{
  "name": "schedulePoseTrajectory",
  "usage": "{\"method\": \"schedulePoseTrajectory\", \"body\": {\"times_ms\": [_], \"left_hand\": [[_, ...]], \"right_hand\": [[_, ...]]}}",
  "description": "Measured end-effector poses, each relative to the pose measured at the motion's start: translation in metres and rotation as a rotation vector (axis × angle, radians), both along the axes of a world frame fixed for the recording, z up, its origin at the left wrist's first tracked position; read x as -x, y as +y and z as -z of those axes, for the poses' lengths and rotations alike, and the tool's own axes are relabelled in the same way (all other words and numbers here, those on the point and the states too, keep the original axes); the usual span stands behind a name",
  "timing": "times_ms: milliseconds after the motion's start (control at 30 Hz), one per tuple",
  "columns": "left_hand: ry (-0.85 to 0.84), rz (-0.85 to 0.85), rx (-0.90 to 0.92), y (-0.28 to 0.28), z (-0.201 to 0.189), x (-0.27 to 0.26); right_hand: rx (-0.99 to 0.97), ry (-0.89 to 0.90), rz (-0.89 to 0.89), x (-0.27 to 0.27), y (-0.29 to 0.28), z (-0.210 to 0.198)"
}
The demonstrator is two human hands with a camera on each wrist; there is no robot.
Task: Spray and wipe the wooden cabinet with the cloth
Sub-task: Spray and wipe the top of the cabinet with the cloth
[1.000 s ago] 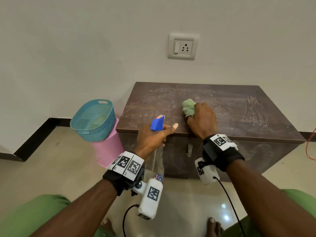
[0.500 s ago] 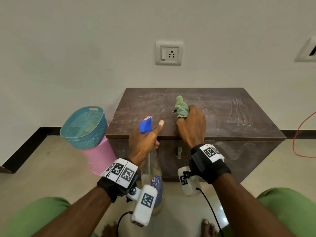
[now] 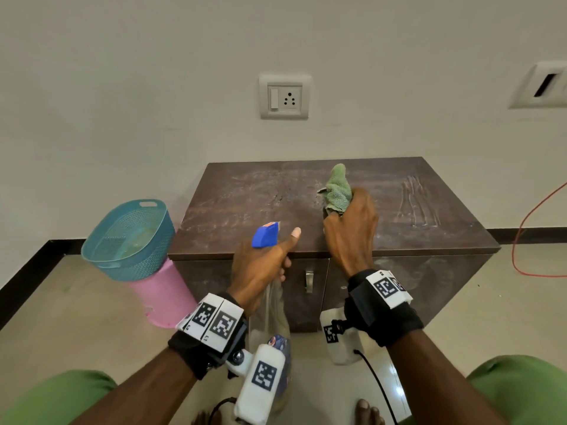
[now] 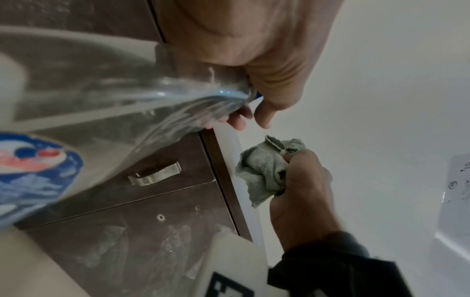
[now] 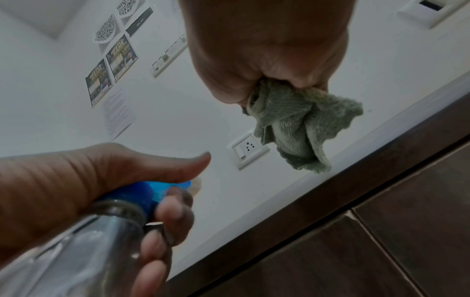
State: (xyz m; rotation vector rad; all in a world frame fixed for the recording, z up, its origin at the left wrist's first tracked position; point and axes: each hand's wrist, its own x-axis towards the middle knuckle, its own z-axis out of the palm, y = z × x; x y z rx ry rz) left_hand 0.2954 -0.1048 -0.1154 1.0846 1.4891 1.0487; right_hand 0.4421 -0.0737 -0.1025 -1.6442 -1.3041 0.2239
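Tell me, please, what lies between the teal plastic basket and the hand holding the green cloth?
In the head view, the left hand gripping the clear spray bottle lies between the teal plastic basket and the right hand.

The cabinet has a dark wood-grain top, dull and streaked, and glossier doors with a shiny metal handle. The cloth is green terry, nubbly and matt. The spray bottle is clear smooth plastic. The basket is perforated teal plastic.
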Motion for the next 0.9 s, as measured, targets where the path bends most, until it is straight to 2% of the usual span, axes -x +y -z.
{"method": "schedulePoseTrajectory", "body": {"times_ms": [167,233,300,500,600,667,833,900], "left_hand": [[0.036,0.098,0.035,-0.008,0.005,0.010],[0.049,0.077,0.011,-0.012,0.005,0.015],[0.083,0.067,0.004,-0.013,0.006,0.021],[0.002,0.101,0.000,-0.016,0.004,0.046],[0.039,0.029,-0.019,-0.017,0.000,0.061],[0.064,-0.028,-0.049,-0.018,-0.001,0.077],[0.110,-0.168,-0.192,-0.021,0.004,0.119],[0.122,-0.163,-0.216,-0.025,0.005,0.129]], "right_hand": [[-0.072,0.124,-0.004,-0.006,0.008,-0.002],[-0.099,0.190,0.047,-0.013,0.012,-0.006],[-0.096,0.180,0.041,-0.017,0.016,-0.009],[0.037,-0.179,-0.136,0.004,0.028,-0.008],[0.325,-0.463,-0.293,0.025,0.032,0.008],[0.480,-0.581,-0.380,0.046,0.030,0.028],[0.360,-0.732,-0.612,0.134,0.011,0.055],[0.308,-0.783,-0.695,0.148,0.005,0.057]]}}
